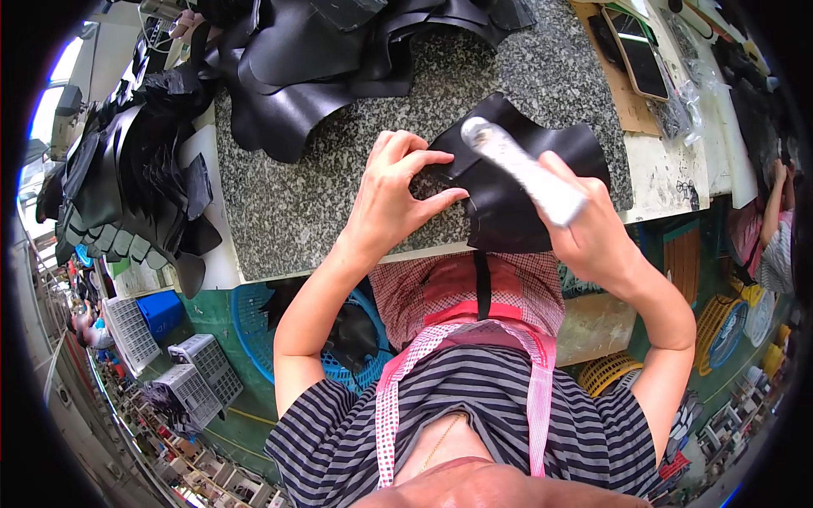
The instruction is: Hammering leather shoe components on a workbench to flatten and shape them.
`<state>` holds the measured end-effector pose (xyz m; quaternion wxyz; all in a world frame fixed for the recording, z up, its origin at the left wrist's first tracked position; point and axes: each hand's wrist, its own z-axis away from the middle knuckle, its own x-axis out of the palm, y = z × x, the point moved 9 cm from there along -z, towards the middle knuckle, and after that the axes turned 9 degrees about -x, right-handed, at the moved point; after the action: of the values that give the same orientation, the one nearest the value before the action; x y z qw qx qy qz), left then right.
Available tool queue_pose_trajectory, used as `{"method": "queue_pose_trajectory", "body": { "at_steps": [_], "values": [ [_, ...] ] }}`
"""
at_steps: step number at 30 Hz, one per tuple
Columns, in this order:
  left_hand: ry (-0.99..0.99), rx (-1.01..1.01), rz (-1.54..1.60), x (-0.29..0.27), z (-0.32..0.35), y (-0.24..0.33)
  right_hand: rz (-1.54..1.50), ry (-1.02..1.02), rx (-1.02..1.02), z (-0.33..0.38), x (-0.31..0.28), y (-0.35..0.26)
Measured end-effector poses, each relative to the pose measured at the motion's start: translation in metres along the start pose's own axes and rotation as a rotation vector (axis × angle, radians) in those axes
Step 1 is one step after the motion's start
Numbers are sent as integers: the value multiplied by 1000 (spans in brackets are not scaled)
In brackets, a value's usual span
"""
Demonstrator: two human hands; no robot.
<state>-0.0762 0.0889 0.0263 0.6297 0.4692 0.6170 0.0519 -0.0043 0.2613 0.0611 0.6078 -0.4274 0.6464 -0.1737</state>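
Observation:
A black leather piece (529, 182) lies near the front edge of the speckled stone slab (288, 203), with a small flap or fold by its left edge. My left hand (394, 190) holds that edge down, the tips of thumb and forefinger set a little apart on it, the other fingers curled. Above the piece, my right hand (589, 224) is closed round a white-wrapped hammer (525, 165), slightly blurred, whose round greyish end points to the far left. The hammer's underside is hidden, so I cannot tell whether it touches the leather.
A heap of black leather pieces (313, 59) covers the far side of the slab. More hang in a stack (127, 169) at the left. A phone (635, 52) lies at the far right. Below stand a blue basket (246, 317) and grey crates (203, 372). Another person's arm (772, 203) shows at right.

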Motion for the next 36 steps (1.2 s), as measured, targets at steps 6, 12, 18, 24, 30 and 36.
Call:
{"method": "queue_pose_trajectory", "body": {
  "at_steps": [6, 12, 18, 24, 30, 36],
  "values": [
    [2, 14, 5, 1, 0, -2, -3, -220, 78, 7, 30, 8],
    [-14, 26, -1, 0, 1, 0, -22, -249, 119, 6, 39, 10],
    [2, 19, 31, -3, 1, -1, -30, -116, -2, -2, 24, -4],
    [-33, 16, 16, 2, 0, -4, 4, -214, 7, -11, 25, -8],
    [-69, -53, -61, 1, -3, 0, -118, -91, 141, 13, 26, 25],
    [-16, -159, -82, 17, -46, 11, -406, 335, 334, 35, -20, 57]
  ]
}}
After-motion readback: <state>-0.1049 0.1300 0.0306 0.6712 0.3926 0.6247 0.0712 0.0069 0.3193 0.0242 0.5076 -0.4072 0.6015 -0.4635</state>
